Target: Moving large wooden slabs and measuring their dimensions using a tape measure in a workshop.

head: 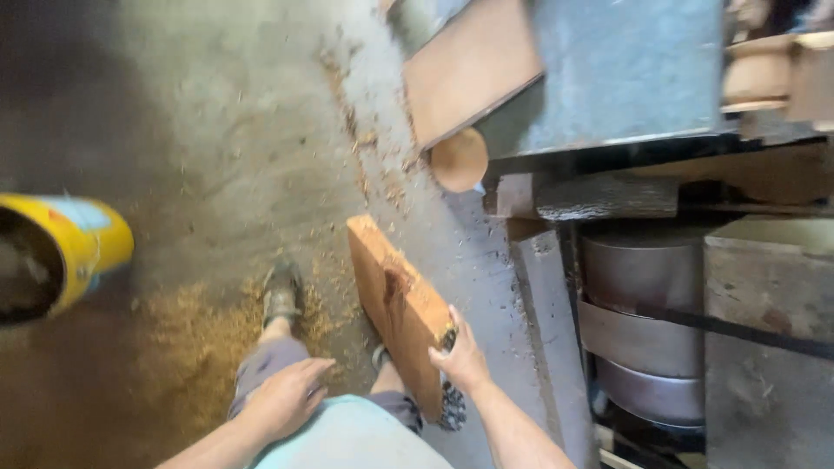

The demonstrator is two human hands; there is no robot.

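My right hand point(460, 358) grips the near end of a thick reddish-brown wooden block point(395, 300), which stands on edge and stretches away from me above the floor. My left hand point(285, 395) rests open on my left thigh, fingers spread, holding nothing. My left foot in a dark shoe point(282, 291) stands on the sawdust just left of the block.
A yellow bucket point(65, 252) lies at the left edge. Sawdust point(200, 339) covers the concrete floor. A grey machine point(625, 78) with a large pulley and belt point(647, 321) stands at right. A wooden board point(469, 65) and a round log end point(460, 159) lean near it.
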